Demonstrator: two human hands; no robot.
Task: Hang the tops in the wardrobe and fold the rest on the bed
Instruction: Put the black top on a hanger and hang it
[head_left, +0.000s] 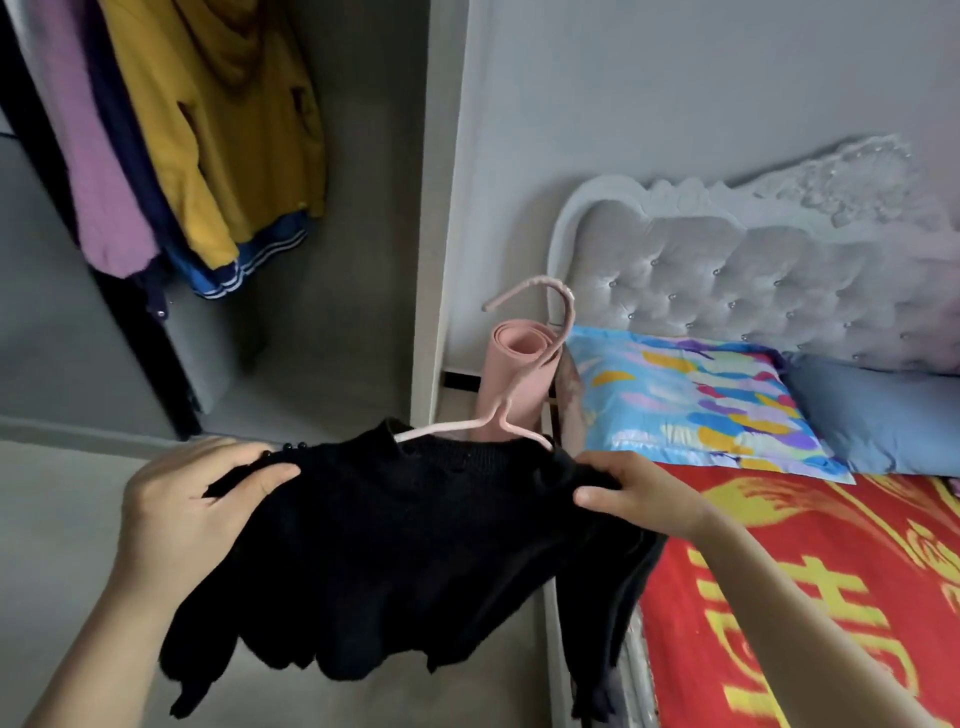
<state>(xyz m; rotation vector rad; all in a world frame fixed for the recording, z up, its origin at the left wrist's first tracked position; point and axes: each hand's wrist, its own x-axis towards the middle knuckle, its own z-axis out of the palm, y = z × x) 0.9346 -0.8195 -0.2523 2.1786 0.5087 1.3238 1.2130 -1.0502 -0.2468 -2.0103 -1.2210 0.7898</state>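
**Black top on hanger, wardrobe up-left**

Head view.
- The black knitted top (395, 545) is held mid-frame, threaded on a pink plastic hanger (500, 414). It hangs off the bed, over the floor.
- The left hand (202, 499) pinches one shoulder and the right hand (639, 493) pinches the other.
- The hanger's long axis runs left to right between the hands, with its hook pointing up-frame.
- The open grey wardrobe (363, 260) lies upper left, nearer the left hand. A mustard-yellow top (234, 130) is already hung there; the rail is not seen.
- The bed with the red-and-yellow cover (805, 571) is at lower right.
- A lift up-left is judged necessary.
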